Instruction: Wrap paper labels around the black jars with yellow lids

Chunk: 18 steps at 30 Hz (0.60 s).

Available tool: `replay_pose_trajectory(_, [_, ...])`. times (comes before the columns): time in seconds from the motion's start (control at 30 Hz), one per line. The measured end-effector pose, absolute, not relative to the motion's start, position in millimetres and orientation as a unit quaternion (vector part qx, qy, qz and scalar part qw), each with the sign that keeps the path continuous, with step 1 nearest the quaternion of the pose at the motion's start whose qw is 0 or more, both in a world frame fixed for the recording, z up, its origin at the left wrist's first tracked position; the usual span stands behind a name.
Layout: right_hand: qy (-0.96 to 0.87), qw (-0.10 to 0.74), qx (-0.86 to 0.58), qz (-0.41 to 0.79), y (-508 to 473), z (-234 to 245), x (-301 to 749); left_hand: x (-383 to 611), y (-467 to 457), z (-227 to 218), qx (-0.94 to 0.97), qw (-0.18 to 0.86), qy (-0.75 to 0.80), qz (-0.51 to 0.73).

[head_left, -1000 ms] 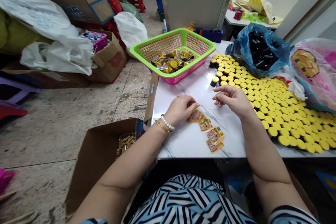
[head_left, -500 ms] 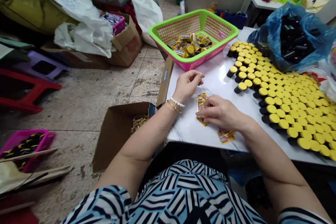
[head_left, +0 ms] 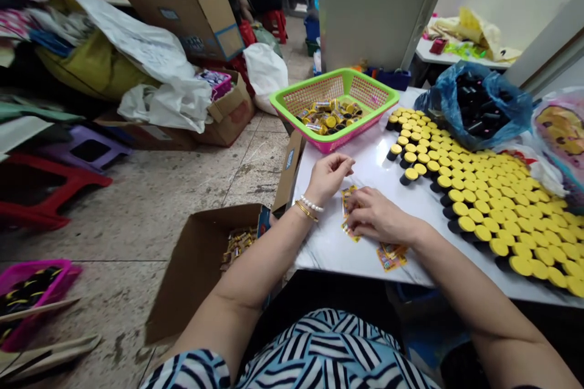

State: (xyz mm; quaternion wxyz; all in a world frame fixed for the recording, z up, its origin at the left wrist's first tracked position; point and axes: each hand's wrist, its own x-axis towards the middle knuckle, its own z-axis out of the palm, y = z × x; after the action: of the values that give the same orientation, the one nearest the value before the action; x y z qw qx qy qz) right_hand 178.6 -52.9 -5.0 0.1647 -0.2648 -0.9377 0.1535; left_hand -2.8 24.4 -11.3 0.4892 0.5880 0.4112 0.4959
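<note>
My left hand [head_left: 332, 175], with a pearl bracelet and a gold bangle at the wrist, hovers over the white table. Its fingers are pinched together; whatever is between them is too small to make out. My right hand [head_left: 376, 214] is closed on a small pile of yellow printed stickers [head_left: 347, 196], its bent fingers partly covering them. Nearer the table's front edge lies a second pile of colourful stickers [head_left: 391, 257]. To the right stand many black cylinders with yellow caps [head_left: 495, 206], packed upright in rows.
Behind my hands, a green and pink basket [head_left: 396, 99] holds labelled cylinders. A blue plastic bag [head_left: 435, 94] of black pieces sits at the back right. Below left, an open cardboard box [head_left: 182, 273] holds small wrapped pieces. Stools, including a red one [head_left: 59, 188], stand on the floor.
The camera view has tilted up, so everything sits lower and people show at the back. My right hand has shifted slightly over the stickers; my left hand stays pinched.
</note>
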Motion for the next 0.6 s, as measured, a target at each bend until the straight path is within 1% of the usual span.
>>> replay_pose_trajectory(0.23, [-0.938, 0.165, -0.278, 0.123, -55.3, -4.5, 174.8, -3.2, 21.2, -7.8, 0.588, 0.494, 0.418, 0.486])
replay_pose_trajectory(0.33, [-0.943, 0.171, -0.261, 0.117, -55.7, -5.6, 173.2, -3.7, 21.1, -7.2, 0.593, 0.490, 0.413, 0.488])
replay_pose_trajectory(0.43, [-0.942, 0.196, -0.241, 0.126, -56.4, -7.7, 171.2, -5.4, 21.4, -6.8, 0.601, 0.481, 0.413, 0.487])
replay_pose_trajectory(0.5, [-0.920, 0.262, -0.249, 0.152, -55.1, -9.3, 171.3, -6.6, 21.0, -6.8, 0.608, 0.473, 0.412, 0.487])
replay_pose_trajectory(0.6, [-0.801, 0.444, -0.340, 0.216, -47.4, -12.1, 177.1, -5.1, 17.7, -9.6, 0.617, 0.491, 0.391, 0.474])
